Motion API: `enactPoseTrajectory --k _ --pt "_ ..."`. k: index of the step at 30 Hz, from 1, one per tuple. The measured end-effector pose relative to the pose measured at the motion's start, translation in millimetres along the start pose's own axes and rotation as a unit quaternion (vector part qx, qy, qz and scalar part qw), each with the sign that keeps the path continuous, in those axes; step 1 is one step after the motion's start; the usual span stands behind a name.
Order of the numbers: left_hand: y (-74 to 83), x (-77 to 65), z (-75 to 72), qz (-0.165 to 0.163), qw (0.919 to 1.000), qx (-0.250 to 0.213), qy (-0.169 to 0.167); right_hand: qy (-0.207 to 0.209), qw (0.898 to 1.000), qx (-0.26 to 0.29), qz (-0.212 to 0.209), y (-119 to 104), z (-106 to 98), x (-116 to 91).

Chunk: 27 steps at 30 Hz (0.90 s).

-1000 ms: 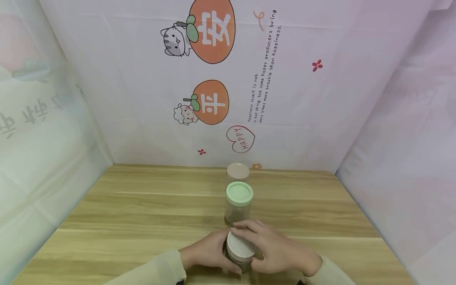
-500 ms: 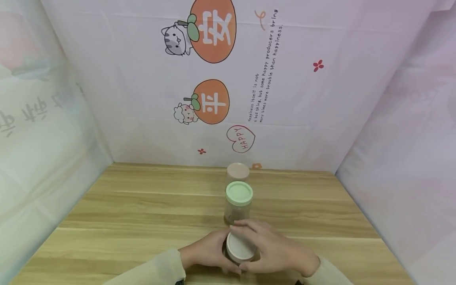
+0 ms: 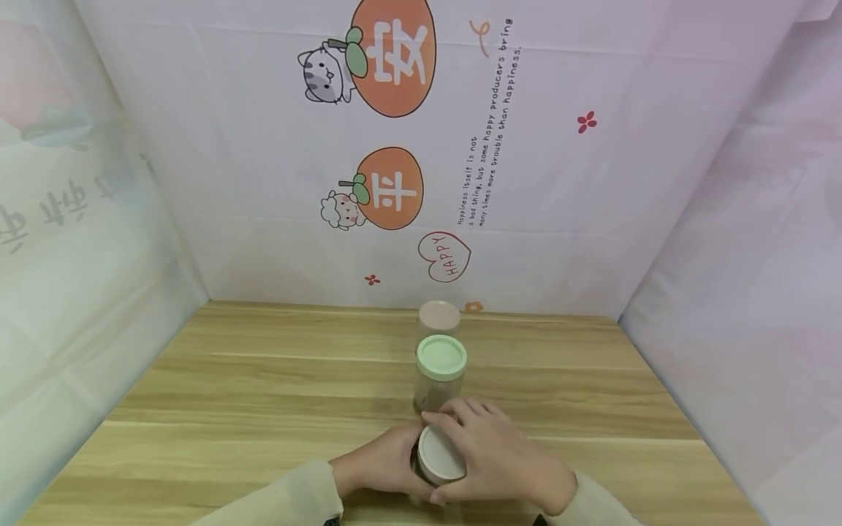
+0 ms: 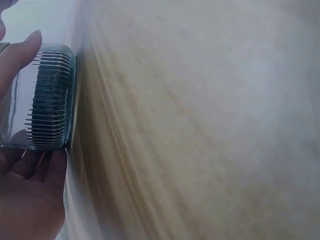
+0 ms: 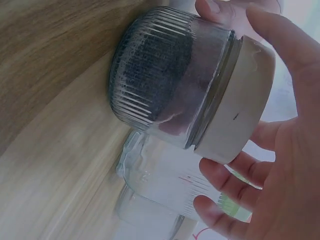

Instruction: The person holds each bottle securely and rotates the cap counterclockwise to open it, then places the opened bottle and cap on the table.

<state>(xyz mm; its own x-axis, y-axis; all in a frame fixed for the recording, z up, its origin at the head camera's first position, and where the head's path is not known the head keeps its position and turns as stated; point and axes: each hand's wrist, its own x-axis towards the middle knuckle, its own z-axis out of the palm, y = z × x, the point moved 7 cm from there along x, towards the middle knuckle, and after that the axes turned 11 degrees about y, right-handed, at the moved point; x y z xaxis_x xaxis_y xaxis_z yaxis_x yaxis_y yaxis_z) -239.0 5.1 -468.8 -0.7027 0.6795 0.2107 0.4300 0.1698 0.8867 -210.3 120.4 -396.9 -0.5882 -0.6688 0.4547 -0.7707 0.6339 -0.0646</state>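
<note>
A ribbed glass jar [image 5: 155, 65] with dark contents in its lower part stands on the table under both hands. Its off-white lid [image 3: 441, 454] sits on the mouth, and a narrow strip of glass neck shows below the lid's edge in the right wrist view. My left hand [image 3: 388, 462] holds the glass body, thumb on one side and fingers on the other, as the left wrist view also shows. Curved around the lid are the thumb and fingers of my right hand [image 3: 500, 462]. The head view hides most of the jar's body behind the hands.
Just behind the held jar stands a glass jar with a green lid [image 3: 441, 357]. Farther back, near the wall, is another jar with a pinkish-beige lid [image 3: 439, 316]. Printed cloth walls [image 3: 559, 219] enclose the wooden table [image 3: 276, 380] at the back and sides.
My right hand has turned around the lid, its knuckles shifting away from me and its thumb moving slightly left. My left hand has stayed on the jar in the same place.
</note>
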Motion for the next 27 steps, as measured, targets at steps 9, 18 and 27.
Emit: enactPoseTrajectory --k 9,18,27 --pt "1.1 0.5 -0.1 -0.002 1.0000 -0.002 0.007 0.005 1.000 -0.007 -0.017 -0.8 0.3 -0.6" --pt "1.0 0.5 0.9 -0.004 0.9999 -0.010 0.006 0.009 1.000 0.015 -0.017 0.4 -4.0 -0.6" --pt "-0.9 0.3 1.8 -0.001 0.9999 -0.016 0.003 0.017 0.999 0.033 -0.011 1.9 -11.9 1.0"
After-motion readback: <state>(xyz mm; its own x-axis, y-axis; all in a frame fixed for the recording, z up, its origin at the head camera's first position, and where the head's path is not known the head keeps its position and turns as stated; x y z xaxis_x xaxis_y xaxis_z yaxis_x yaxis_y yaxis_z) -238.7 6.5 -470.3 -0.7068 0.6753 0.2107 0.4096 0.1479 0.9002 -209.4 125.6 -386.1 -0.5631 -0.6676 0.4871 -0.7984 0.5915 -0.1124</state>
